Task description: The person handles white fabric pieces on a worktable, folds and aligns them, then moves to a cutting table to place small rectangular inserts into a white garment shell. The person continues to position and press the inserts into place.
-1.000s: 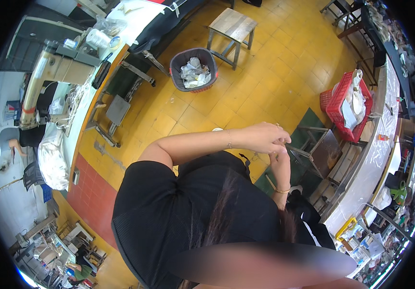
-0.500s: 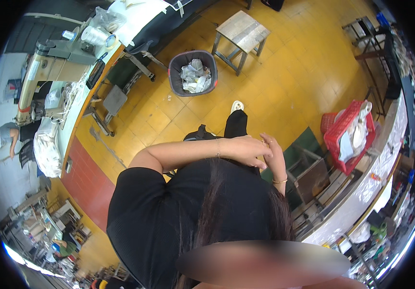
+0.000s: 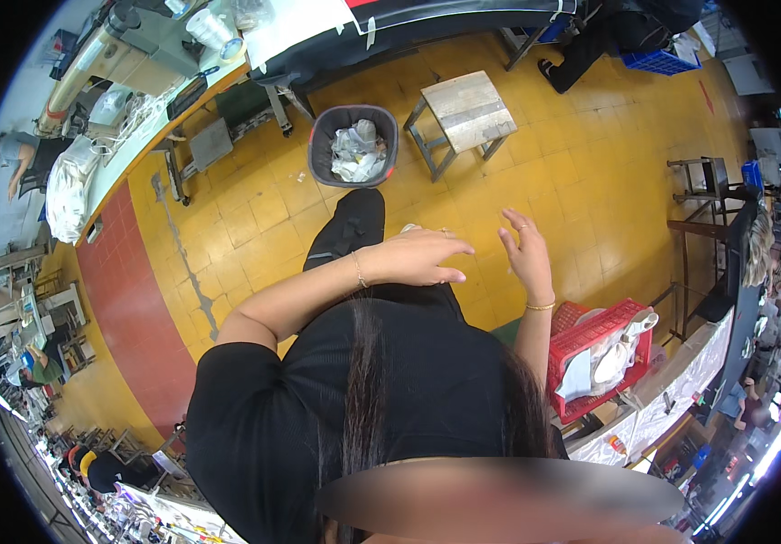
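Observation:
My left hand [image 3: 419,257] reaches across in front of my body, its fingers and thumb apart and nothing between them. A thin bracelet circles that wrist. To its right, my right hand [image 3: 527,255] is raised with the fingers loosely spread and empty; a gold bracelet [image 3: 540,306] sits at the wrist. A gap separates the two hands, and neither touches any object. Beyond them stand a dark waste bin [image 3: 318,150] with crumpled plastic inside and a wooden stool [image 3: 470,109].
At the right, a red crate [image 3: 573,347] holds white pieces beside a white-covered bench [image 3: 653,408]. A sewing machine [image 3: 109,59] and thread spools [image 3: 209,29] stand on the worktable at the upper left. Another person's dark-clad leg [image 3: 581,59] shows at the top right.
My hands, close together before, have moved apart. My view has turned, bringing the far worktable and a person's leg into sight. One of my legs has stepped forward toward the bin.

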`<state>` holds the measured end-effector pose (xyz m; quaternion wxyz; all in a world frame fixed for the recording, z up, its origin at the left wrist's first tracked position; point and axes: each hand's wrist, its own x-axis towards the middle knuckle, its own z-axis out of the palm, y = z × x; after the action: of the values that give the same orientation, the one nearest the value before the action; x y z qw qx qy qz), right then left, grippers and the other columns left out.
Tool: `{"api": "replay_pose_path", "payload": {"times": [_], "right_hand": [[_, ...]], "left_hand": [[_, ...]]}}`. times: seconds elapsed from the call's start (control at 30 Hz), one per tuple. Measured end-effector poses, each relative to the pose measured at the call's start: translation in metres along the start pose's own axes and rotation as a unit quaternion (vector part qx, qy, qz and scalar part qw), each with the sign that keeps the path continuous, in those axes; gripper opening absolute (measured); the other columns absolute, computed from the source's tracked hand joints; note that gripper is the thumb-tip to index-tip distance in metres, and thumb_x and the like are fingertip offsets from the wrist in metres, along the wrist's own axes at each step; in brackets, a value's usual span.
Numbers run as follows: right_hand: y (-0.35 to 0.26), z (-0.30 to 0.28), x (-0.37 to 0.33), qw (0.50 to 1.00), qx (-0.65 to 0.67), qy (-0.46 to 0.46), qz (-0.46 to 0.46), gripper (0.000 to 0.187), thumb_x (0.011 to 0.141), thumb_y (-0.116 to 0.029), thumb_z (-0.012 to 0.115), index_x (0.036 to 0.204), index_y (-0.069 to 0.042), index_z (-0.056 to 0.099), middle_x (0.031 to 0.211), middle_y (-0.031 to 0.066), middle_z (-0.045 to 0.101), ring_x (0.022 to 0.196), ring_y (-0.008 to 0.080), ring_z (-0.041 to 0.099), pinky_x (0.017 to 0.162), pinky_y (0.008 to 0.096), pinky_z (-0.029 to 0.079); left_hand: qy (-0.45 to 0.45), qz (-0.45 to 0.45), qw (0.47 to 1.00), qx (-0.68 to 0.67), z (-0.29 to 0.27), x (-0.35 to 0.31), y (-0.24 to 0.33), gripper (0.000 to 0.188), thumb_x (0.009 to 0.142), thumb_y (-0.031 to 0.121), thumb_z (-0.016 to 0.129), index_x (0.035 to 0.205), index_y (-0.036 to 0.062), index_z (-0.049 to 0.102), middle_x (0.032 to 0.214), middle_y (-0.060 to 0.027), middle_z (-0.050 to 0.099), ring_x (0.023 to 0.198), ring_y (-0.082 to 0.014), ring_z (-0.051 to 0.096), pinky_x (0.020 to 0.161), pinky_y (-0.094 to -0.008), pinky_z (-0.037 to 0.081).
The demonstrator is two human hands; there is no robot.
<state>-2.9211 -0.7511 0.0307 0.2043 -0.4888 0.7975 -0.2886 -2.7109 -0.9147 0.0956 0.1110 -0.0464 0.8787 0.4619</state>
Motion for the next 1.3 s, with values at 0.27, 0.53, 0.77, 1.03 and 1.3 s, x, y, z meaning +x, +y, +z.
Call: {"api": "replay_pose_path", "payload": {"times": [0.27, 0.53, 0.77, 1.03, 1.3], "right_hand": [[0.017, 0.039, -0.017, 0.992, 0.068, -0.086, 0.063, 0.034, 0.092, -0.018, 0.064, 0.121, -0.002, 0.061, 0.123, 0.019, 0.062, 0.116, 0.0363, 0.058, 0.099, 0.041, 0.047], [0.031, 0.031, 0.026, 0.994, 0.062, -0.084, 0.041, 0.035, 0.091, -0.021, 0.064, 0.121, -0.004, 0.062, 0.123, 0.0174, 0.063, 0.112, 0.0358, 0.06, 0.095, 0.0419, 0.049], [0.038, 0.007, 0.099, 0.996, -0.001, -0.06, 0.063, 0.036, 0.091, -0.02, 0.064, 0.123, -0.005, 0.062, 0.125, 0.0155, 0.063, 0.114, 0.0342, 0.06, 0.096, 0.0409, 0.049], [0.013, 0.037, 0.228, 0.996, 0.022, -0.06, 0.065, 0.034, 0.092, -0.021, 0.062, 0.123, -0.007, 0.063, 0.126, 0.0157, 0.062, 0.114, 0.0349, 0.059, 0.096, 0.0406, 0.049], [-0.019, 0.038, 0.444, 0.994, 0.072, 0.03, 0.079, 0.027, 0.091, -0.015, 0.062, 0.116, -0.005, 0.066, 0.123, 0.0155, 0.063, 0.11, 0.0354, 0.061, 0.094, 0.0409, 0.05]], "left_hand": [[-0.061, 0.019, 0.997, 0.037, -0.027, 0.053, 0.012, 0.054, 0.093, 0.042, 0.061, 0.136, 0.0103, 0.053, 0.116, -0.019, 0.063, 0.106, -0.0359, 0.061, 0.094, -0.0452, 0.045], [-0.118, -0.001, 0.991, 0.056, -0.051, 0.083, -0.007, 0.055, 0.095, 0.043, 0.058, 0.14, 0.0117, 0.049, 0.122, -0.0177, 0.061, 0.115, -0.0334, 0.058, 0.097, -0.044, 0.043], [-0.139, 0.009, 0.989, 0.045, -0.09, 0.111, -0.05, 0.057, 0.096, 0.043, 0.057, 0.14, 0.0077, 0.048, 0.125, -0.0193, 0.06, 0.118, -0.0357, 0.056, 0.102, -0.0445, 0.042], [-0.069, -0.072, 0.989, 0.112, -0.233, 0.16, -0.164, 0.06, 0.092, 0.041, 0.063, 0.14, 0.0078, 0.047, 0.127, -0.0205, 0.059, 0.118, -0.0372, 0.056, 0.099, -0.0458, 0.043], [-0.057, -0.145, 0.975, 0.159, -0.371, 0.197, -0.27, 0.059, 0.089, 0.038, 0.065, 0.138, 0.0095, 0.049, 0.118, -0.0204, 0.062, 0.11, -0.037, 0.06, 0.093, -0.0472, 0.045]]}}
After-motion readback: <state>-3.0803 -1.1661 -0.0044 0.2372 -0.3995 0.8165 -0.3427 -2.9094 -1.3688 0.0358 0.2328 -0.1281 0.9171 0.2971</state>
